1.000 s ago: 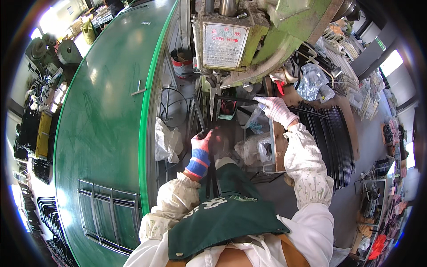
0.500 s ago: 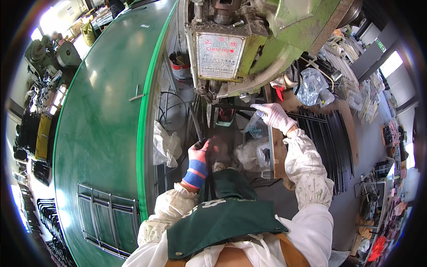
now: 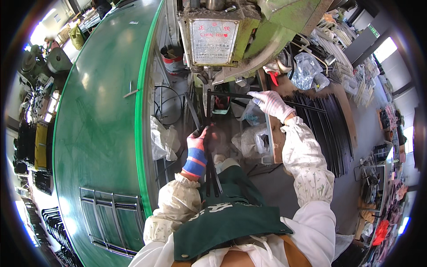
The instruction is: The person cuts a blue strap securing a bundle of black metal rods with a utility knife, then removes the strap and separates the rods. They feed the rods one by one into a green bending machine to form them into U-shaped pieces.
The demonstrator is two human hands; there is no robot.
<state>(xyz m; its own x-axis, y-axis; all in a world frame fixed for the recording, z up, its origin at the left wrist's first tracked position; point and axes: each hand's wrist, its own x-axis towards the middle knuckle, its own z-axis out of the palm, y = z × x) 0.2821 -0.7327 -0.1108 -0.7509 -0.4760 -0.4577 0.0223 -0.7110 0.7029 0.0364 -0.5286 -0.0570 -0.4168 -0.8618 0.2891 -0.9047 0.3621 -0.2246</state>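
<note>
My left hand [image 3: 196, 150], in a red and blue knitted glove, is closed around several dark flat metal bars [image 3: 192, 111]. They fan out above the fist, and their lower ends hang below it over my green apron [image 3: 235, 191]. My right hand [image 3: 270, 105], in a pale striped glove, grips a long black bar [image 3: 229, 94] held nearly level. That bar's left end lies beneath the head of a green press [image 3: 249, 40], close to its punch; whether it touches the tooling I cannot tell. The bar's right end extends over a stack of similar black bars [image 3: 327, 133].
A long green table [image 3: 102, 115] runs along my left, bearing a black wire rack [image 3: 111, 218] and a small metal piece [image 3: 131, 91]. Under the press stands a green bin [image 3: 221, 107]. Plastic bags [image 3: 307, 71] lie at the right; a red-rimmed bucket [image 3: 172, 60] stands behind.
The view has shifted, so the press sits higher in the picture. Lower ends of the left-hand bars now show more clearly. Both hands keep their grips.
</note>
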